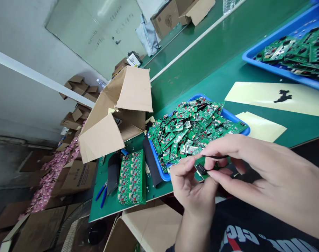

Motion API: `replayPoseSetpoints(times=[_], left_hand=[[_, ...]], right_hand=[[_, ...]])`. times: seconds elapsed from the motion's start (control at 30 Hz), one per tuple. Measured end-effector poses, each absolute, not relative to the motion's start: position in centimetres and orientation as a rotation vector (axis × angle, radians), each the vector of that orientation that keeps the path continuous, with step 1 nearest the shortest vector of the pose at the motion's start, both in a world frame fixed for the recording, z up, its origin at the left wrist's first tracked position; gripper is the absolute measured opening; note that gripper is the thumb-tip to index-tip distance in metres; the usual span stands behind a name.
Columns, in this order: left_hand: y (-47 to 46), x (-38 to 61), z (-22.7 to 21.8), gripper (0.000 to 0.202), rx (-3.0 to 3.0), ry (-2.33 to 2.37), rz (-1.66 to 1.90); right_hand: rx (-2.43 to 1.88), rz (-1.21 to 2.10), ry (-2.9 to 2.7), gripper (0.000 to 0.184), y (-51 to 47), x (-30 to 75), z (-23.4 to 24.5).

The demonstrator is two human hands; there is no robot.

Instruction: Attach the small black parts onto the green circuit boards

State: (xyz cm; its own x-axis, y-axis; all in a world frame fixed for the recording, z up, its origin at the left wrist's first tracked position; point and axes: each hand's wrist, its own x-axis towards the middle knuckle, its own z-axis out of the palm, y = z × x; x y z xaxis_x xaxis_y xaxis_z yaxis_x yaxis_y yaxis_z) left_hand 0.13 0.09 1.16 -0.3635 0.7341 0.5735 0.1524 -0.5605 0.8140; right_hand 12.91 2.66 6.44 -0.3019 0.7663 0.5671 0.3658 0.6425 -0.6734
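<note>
Gripping a small green circuit board (200, 163) between them, both hands are meeting just above the near edge of the bench (191, 70), directly in front of the blue tray (163, 175) heaped with similar boards. The left hand (193, 189) is pinching the board from below with thumb and forefinger, its forearm rising from the lap. The right hand (264, 171) is closing on it from the right, fingers curled, with a thin black part (214, 156) under its forefinger. The board is judged light, stiff and fragile around its black connector (201, 170), so the bare edges are the safest place to take hold. A stack of panelled boards (132, 176) is lying left of the tray.
</note>
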Motion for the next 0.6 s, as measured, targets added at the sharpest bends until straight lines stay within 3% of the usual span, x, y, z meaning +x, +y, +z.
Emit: replayPoseSetpoints(times=[0.43,0.6], left_hand=[[-0.2,-0.5,1.6,0.040,1.359,1.272,1.858],[0.0,-0.8,2.6,0.046,1.295,1.227,1.772]], right_hand=[[-0.792,0.569,-2.102,0.031,3.8,13.4,6.9],[-0.773,0.742,-2.072,0.024,4.2,13.5,6.5]])
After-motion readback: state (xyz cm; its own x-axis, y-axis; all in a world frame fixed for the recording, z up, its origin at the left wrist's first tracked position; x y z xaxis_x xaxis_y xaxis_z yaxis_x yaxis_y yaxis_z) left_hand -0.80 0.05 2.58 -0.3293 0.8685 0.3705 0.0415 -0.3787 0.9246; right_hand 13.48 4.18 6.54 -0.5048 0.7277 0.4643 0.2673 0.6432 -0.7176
